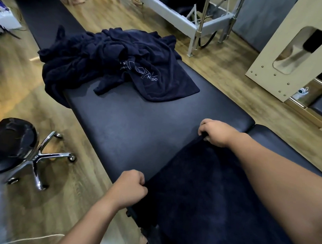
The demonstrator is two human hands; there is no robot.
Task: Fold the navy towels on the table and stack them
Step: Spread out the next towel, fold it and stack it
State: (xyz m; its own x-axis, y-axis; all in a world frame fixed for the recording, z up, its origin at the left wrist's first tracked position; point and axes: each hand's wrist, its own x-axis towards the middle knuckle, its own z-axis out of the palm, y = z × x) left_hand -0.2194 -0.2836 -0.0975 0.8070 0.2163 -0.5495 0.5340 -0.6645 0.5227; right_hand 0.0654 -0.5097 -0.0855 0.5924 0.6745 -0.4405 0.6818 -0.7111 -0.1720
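Fold under way: left hand [131, 187] and right hand [215, 132] pinch the towel [199, 196] edge corners; next, carry them toward 6 o'clock, away from the heap [107, 61] at 12.

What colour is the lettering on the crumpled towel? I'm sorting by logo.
White, on the crumpled navy towel, head view.

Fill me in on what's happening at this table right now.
A person is working on one navy towel spread on the near end of the padded table. The left hand grips one corner of its far edge and the right hand pinches the other. A rumpled heap of navy towels waits unfolded at the far end, one showing a white logo. No folded stack is visible yet. A black rolling stool stands on the floor to the left.
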